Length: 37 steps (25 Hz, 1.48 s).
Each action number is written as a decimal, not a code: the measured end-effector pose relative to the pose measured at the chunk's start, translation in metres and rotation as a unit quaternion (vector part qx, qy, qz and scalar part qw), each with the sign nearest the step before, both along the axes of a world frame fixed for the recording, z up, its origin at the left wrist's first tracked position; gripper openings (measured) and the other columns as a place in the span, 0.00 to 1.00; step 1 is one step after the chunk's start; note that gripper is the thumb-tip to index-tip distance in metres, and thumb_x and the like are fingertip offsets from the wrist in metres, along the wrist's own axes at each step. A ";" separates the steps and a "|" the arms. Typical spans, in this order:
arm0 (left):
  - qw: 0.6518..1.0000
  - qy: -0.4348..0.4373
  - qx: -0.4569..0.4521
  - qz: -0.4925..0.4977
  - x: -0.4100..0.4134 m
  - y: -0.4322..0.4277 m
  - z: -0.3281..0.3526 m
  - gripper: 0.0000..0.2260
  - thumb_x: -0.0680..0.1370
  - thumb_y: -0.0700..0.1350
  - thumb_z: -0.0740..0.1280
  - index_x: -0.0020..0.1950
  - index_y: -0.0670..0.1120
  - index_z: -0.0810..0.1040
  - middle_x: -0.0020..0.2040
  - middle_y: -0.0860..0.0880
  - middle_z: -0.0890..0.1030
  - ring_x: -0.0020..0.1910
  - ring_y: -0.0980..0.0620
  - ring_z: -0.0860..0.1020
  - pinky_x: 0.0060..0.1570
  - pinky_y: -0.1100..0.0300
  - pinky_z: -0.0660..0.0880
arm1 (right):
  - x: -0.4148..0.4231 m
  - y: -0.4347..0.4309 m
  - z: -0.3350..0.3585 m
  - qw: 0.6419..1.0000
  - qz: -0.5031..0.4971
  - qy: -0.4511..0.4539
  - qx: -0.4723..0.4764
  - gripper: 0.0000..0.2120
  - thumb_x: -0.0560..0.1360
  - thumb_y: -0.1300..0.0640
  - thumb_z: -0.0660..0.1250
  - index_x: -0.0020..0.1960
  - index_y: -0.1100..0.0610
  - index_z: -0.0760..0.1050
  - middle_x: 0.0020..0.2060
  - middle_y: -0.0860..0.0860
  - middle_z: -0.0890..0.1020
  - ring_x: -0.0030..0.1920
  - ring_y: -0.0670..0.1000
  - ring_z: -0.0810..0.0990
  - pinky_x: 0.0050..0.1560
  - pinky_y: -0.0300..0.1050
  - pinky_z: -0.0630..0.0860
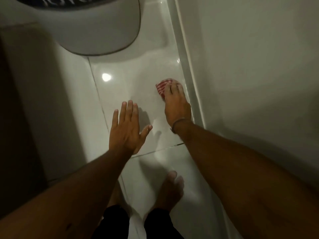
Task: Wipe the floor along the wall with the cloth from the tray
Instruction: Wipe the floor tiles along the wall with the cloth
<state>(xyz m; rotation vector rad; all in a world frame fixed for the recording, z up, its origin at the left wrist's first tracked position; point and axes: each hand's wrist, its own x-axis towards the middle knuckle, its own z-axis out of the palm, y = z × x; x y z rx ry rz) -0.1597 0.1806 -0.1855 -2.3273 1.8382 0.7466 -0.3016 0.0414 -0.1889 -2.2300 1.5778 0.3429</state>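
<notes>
A red-and-white checked cloth (161, 87) lies on the glossy white tiled floor (124, 94), close to the skirting of the wall (241, 66) on the right. My right hand (177, 104) presses down on the cloth, with its fingers covering most of it; a thin band circles that wrist. Left of it, my left hand (126, 130) is spread flat with fingers apart, low over the floor and holding nothing. No tray is in view.
A large white rounded object (103, 28) with a dark patterned top stands on the floor ahead. The pale skirting (188, 66) runs along the wall's foot. My bare foot (170, 190) and dark trouser legs are at the bottom. A dark surface borders the left.
</notes>
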 end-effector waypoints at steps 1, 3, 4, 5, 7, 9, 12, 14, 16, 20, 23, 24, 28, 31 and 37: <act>1.000 0.002 0.005 0.002 -0.004 0.003 -0.021 0.46 0.80 0.75 0.43 0.88 0.42 0.45 0.89 0.41 0.46 0.88 0.41 0.43 0.85 0.40 0.41 | -0.003 0.006 -0.020 1.000 0.002 0.005 -0.001 0.32 0.82 0.63 0.63 0.82 0.62 0.53 0.82 0.62 0.60 0.83 0.66 0.53 0.79 0.62 0.65; 1.000 0.001 0.022 0.004 -0.011 0.009 -0.067 0.49 0.78 0.78 0.43 0.88 0.45 0.43 0.90 0.42 0.43 0.88 0.41 0.40 0.85 0.38 0.38 | -0.014 0.031 -0.064 1.000 0.008 0.014 0.008 0.32 0.83 0.60 0.62 0.83 0.61 0.51 0.83 0.61 0.57 0.83 0.66 0.50 0.82 0.62 0.58; 1.000 -0.003 0.026 0.004 -0.015 0.014 -0.090 0.50 0.77 0.80 0.43 0.88 0.46 0.42 0.89 0.42 0.42 0.88 0.41 0.39 0.84 0.36 0.37 | -0.021 0.047 -0.086 1.000 0.009 0.016 0.011 0.33 0.83 0.57 0.61 0.83 0.60 0.49 0.84 0.60 0.55 0.83 0.65 0.48 0.83 0.62 0.54; 1.000 -0.010 0.025 -0.001 -0.016 0.021 -0.112 0.51 0.76 0.80 0.43 0.88 0.47 0.41 0.89 0.42 0.40 0.88 0.40 0.39 0.82 0.34 0.36 | -0.028 0.062 -0.106 1.000 0.009 0.016 0.005 0.35 0.83 0.54 0.60 0.84 0.59 0.48 0.84 0.60 0.53 0.84 0.64 0.47 0.83 0.64 0.51; 0.999 -0.021 -0.004 -0.025 -0.017 0.039 -0.149 0.50 0.77 0.80 0.46 0.88 0.49 0.41 0.89 0.42 0.39 0.87 0.39 0.37 0.81 0.29 0.36 | -0.039 0.083 -0.136 0.999 0.010 0.007 -0.030 0.38 0.79 0.46 0.58 0.84 0.57 0.48 0.84 0.59 0.51 0.84 0.63 0.48 0.82 0.67 0.48; 0.998 -0.030 -0.047 -0.038 -0.017 0.059 -0.182 0.49 0.77 0.78 0.51 0.89 0.50 0.44 0.89 0.41 0.41 0.88 0.39 0.39 0.81 0.27 0.37 | -0.044 0.090 -0.165 0.997 0.018 -0.021 -0.066 0.41 0.77 0.38 0.56 0.84 0.56 0.51 0.84 0.59 0.53 0.84 0.63 0.49 0.82 0.67 0.45; 0.994 -0.047 -0.092 -0.044 -0.012 0.080 -0.218 0.45 0.79 0.74 0.54 0.89 0.50 0.48 0.90 0.40 0.45 0.88 0.38 0.42 0.82 0.27 0.41 | -0.043 0.093 -0.203 0.994 0.019 -0.075 -0.083 0.40 0.80 0.35 0.54 0.84 0.55 0.53 0.84 0.58 0.53 0.84 0.62 0.49 0.82 0.65 0.42; 0.991 -0.050 -0.108 -0.056 -0.006 0.086 -0.235 0.43 0.80 0.71 0.56 0.89 0.50 0.49 0.90 0.40 0.46 0.88 0.38 0.43 0.82 0.27 0.42 | -0.040 0.091 -0.224 0.992 0.019 -0.085 -0.096 0.36 0.82 0.39 0.52 0.84 0.56 0.52 0.84 0.58 0.55 0.84 0.61 0.51 0.83 0.64 0.45; 0.990 -0.047 -0.121 -0.057 -0.008 0.091 -0.251 0.42 0.81 0.69 0.56 0.89 0.50 0.50 0.89 0.40 0.47 0.88 0.38 0.44 0.82 0.27 0.44 | -0.039 0.081 -0.242 0.991 0.030 -0.081 -0.106 0.33 0.83 0.43 0.51 0.83 0.56 0.53 0.84 0.58 0.56 0.84 0.60 0.52 0.83 0.64 0.48; 0.990 -0.041 -0.128 -0.044 -0.018 0.097 -0.279 0.41 0.80 0.68 0.56 0.88 0.49 0.52 0.89 0.39 0.48 0.88 0.37 0.46 0.82 0.27 0.45 | -0.029 0.032 -0.267 0.990 0.061 -0.069 -0.108 0.31 0.84 0.45 0.50 0.83 0.56 0.52 0.84 0.58 0.56 0.84 0.59 0.51 0.83 0.63 0.48; 0.988 -0.037 -0.147 -0.039 -0.019 0.090 -0.284 0.41 0.80 0.68 0.57 0.88 0.48 0.53 0.89 0.39 0.50 0.88 0.36 0.48 0.82 0.27 0.45 | -0.023 0.002 -0.271 0.990 0.038 -0.062 -0.118 0.30 0.84 0.46 0.50 0.83 0.56 0.53 0.84 0.57 0.56 0.84 0.58 0.51 0.83 0.61 0.49; 0.987 -0.037 -0.151 -0.039 -0.019 0.086 -0.286 0.42 0.80 0.68 0.57 0.88 0.48 0.54 0.89 0.38 0.50 0.88 0.36 0.48 0.82 0.27 0.46 | -0.024 -0.002 -0.271 0.990 0.024 -0.060 -0.126 0.30 0.84 0.47 0.50 0.83 0.56 0.53 0.84 0.57 0.56 0.84 0.58 0.52 0.83 0.61 0.50; 0.988 -0.036 -0.147 -0.032 -0.027 0.072 -0.293 0.42 0.80 0.69 0.56 0.88 0.48 0.53 0.89 0.38 0.50 0.88 0.36 0.48 0.82 0.27 0.46 | -0.042 -0.001 -0.269 0.989 -0.019 -0.047 -0.140 0.30 0.84 0.48 0.50 0.83 0.58 0.53 0.84 0.57 0.57 0.84 0.57 0.53 0.84 0.57 0.48; 0.988 -0.033 -0.149 -0.030 -0.029 0.070 -0.294 0.42 0.80 0.69 0.56 0.88 0.48 0.53 0.89 0.38 0.50 0.88 0.36 0.48 0.82 0.27 0.46 | -0.058 0.017 -0.268 0.991 -0.019 -0.051 -0.124 0.30 0.84 0.48 0.51 0.83 0.58 0.53 0.83 0.58 0.58 0.84 0.57 0.54 0.83 0.54 0.46; 0.987 -0.036 -0.151 -0.041 -0.022 0.073 -0.291 0.42 0.79 0.69 0.56 0.88 0.48 0.54 0.89 0.38 0.51 0.88 0.35 0.49 0.81 0.26 0.46 | -0.092 0.075 -0.269 0.987 -0.045 -0.097 -0.119 0.29 0.83 0.52 0.55 0.81 0.60 0.59 0.81 0.59 0.63 0.82 0.59 0.59 0.82 0.56 0.53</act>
